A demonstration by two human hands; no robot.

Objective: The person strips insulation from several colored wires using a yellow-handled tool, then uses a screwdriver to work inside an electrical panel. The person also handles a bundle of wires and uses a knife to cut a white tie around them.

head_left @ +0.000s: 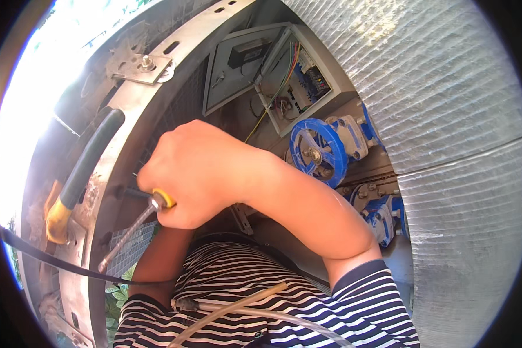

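My right hand (194, 174) is a closed fist around the yellow handle of a screwdriver (127, 239). Its handle is mostly covered by my fingers. The thin, rusty-looking shaft slants down and left from the fist, its tip close to the metal frame (91, 232). My left forearm, in shade, rises from the lower left and passes behind the right fist, which hides the left hand. Left of the fist, a dark green bar with a yellow end (90, 168) stands against the frame.
An opened grey electrical box (330, 87) with wiring sits beyond my arm. Blue-wheeled valves (319, 152) stand below it. Ribbed silvery cladding (464, 116) fills the right side. A black cable (58, 260) crosses at left, and clear tubing (232, 313) hangs before my striped shirt.
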